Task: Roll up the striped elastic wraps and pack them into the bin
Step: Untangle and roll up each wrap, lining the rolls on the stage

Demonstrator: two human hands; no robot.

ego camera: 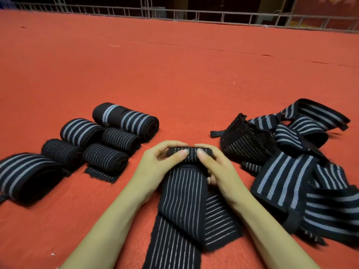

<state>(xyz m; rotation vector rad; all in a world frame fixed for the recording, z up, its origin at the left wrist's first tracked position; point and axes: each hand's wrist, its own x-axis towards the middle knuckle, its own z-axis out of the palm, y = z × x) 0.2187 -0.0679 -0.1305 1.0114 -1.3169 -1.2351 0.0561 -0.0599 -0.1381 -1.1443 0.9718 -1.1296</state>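
Observation:
A black elastic wrap with thin grey stripes [182,200] lies in front of me on the red surface. Its far end is curled into a small roll [191,154]. My left hand [155,167] grips the roll's left end, thumb on top. My right hand [219,169] grips its right end the same way. Several finished rolls [108,140] lie in a group at the left. A heap of unrolled striped wraps [291,158] lies at the right. No bin is in view.
The red cloth surface [174,74] stretches far ahead. A metal grid railing [194,15] runs along its far edge. A wide-striped roll [25,175] lies at the near left edge of the view.

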